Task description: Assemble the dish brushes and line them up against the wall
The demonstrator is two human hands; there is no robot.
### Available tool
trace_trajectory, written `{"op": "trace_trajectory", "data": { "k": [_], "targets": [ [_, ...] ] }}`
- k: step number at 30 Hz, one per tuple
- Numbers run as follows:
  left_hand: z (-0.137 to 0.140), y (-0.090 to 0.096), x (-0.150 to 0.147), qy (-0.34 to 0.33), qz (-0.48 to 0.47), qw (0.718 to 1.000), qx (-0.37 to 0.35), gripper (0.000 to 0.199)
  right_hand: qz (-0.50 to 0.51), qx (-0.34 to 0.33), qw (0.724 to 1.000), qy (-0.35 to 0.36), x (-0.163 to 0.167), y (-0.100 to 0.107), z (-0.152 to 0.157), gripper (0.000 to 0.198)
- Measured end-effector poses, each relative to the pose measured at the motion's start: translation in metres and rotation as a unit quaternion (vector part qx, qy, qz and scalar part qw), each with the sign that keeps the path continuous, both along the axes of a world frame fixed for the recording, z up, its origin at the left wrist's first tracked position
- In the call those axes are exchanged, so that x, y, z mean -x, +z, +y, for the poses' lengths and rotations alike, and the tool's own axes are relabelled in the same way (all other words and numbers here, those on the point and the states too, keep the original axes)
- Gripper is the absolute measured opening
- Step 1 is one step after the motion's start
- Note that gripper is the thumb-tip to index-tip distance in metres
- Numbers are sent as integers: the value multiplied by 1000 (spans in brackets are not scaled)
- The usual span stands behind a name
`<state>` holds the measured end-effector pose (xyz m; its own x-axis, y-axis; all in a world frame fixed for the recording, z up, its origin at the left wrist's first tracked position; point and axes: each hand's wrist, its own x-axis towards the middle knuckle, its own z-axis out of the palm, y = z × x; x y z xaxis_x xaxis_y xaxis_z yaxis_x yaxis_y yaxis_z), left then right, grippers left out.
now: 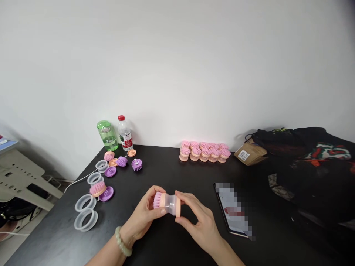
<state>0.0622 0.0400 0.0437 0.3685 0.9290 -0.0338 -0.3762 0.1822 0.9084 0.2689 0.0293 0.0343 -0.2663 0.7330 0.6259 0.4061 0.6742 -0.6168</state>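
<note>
Between my hands, above the front of the black table, a pink-bristled scrubbing brush (170,204) lies sideways. It has a clear waist and a peach base. My left hand (145,210) wraps round its bristle end, with a beaded bracelet on the wrist. My right hand (198,218) pinches the peach base between thumb and fingers. To the left lie loose parts: clear plastic rings (95,220), a pink bristle head (98,189), a purple disc (106,194) and a purple bristle head (137,164).
Pink brushes (205,154) stand in two rows by the wall. A green bottle (107,136) and a red-capped water bottle (125,135) are at back left. To the right are a phone (233,210), a brown paper package (252,152) and dark fabric (305,177).
</note>
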Motion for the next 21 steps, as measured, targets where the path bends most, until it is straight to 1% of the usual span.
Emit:
{"op": "trace_trajectory", "data": {
  "k": [3,7,11,14,17,21],
  "targets": [
    [0,-1,-1,5,9,1000,3,45,-4,-13,1000,1,-1,0,0,50],
    [1,-4,-3,-8,4,1000,2,49,-6,-20,1000,3,-1,-1,-2,51],
    [1,-7,-5,12,11,1000,-4,48,-7,-29,1000,2,0,-3,-3,54],
    [0,-8,-6,13,12,1000,-4,48,-6,-37,999,-3,1,-4,-4,54],
    [0,-7,-7,16,13,1000,5,49,-4,-43,999,-5,2,-4,-5,53],
    [0,-7,-8,3,24,999,31,50,-3,-48,999,2,3,-5,-5,55]
  ]
}}
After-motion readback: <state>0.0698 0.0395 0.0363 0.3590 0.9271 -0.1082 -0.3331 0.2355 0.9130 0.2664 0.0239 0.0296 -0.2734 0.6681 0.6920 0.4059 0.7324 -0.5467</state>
